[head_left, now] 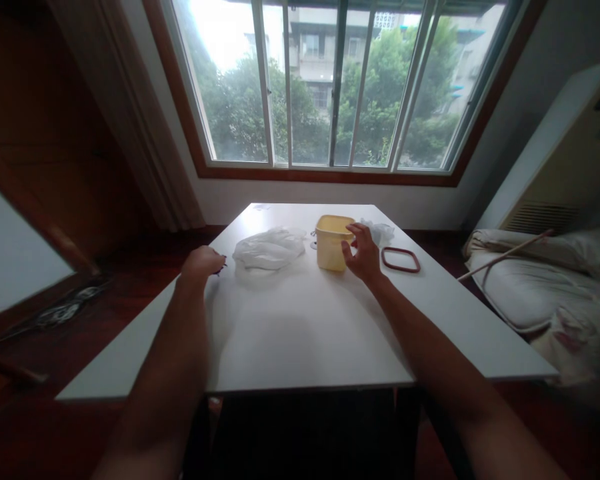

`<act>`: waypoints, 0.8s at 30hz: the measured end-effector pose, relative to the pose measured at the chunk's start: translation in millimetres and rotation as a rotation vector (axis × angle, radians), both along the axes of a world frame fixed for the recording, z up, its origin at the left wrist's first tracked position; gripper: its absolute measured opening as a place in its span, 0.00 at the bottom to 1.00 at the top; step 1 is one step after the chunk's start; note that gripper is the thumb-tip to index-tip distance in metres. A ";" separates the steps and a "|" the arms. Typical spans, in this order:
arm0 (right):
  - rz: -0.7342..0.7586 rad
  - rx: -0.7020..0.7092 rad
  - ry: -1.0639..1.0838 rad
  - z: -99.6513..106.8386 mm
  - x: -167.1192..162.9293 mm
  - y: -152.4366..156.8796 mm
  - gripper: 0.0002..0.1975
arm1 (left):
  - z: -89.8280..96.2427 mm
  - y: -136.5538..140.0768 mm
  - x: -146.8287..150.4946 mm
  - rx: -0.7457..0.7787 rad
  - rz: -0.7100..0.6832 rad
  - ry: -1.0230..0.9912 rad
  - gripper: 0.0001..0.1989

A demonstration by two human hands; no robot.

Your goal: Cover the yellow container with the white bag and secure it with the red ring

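Right hand [365,256]: fingers apart, at right of yellow container [329,251]. Left hand [203,261]: well left of it; cannot tell grip.

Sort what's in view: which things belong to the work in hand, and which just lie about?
Seemingly in the work:
Yellow container, with the right hand at its side; contact unclear
Small dark item at the left hand, mostly hidden

Seemingly just lying about:
White plastic bag
Crumpled translucent plastic
Reddish-brown frame
Stick on the bedding
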State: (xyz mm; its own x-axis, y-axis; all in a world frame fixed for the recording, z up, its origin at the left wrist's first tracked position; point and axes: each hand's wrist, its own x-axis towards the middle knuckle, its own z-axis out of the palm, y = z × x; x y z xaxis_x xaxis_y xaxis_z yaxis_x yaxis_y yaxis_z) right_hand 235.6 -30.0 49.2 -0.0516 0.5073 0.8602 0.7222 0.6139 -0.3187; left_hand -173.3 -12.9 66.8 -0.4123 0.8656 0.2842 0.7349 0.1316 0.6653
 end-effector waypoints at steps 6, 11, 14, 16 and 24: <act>0.200 -0.071 -0.084 -5.2 -29.5 -21.9 0.23 | 8.5 -4.4 95.4 0.206 -0.420 -0.273 0.08; 0.369 -0.264 0.031 -6.4 -31.6 -20.3 0.29 | -18.8 -16.1 165.0 0.113 -0.933 -0.755 0.14; 0.460 -0.448 0.090 -3.7 -22.6 -16.4 0.29 | -29.6 -19.1 174.7 0.111 -0.906 -0.846 0.15; 0.500 -0.531 0.099 -3.9 -18.9 -15.6 0.30 | -34.8 -18.8 177.7 0.107 -0.850 -0.855 0.16; 0.462 -0.577 0.048 -25.2 -32.5 -11.8 0.15 | -50.7 -18.5 187.6 0.105 -0.855 -0.862 0.24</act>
State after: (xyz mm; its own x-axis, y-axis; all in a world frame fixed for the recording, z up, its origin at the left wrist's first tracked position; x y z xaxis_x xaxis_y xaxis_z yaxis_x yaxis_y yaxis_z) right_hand 203.1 -41.8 24.0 -0.3381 0.8154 0.4699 0.4080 0.5769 -0.7076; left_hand 14.3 -31.4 16.1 0.1913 0.9397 0.2834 -0.1291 -0.2621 0.9564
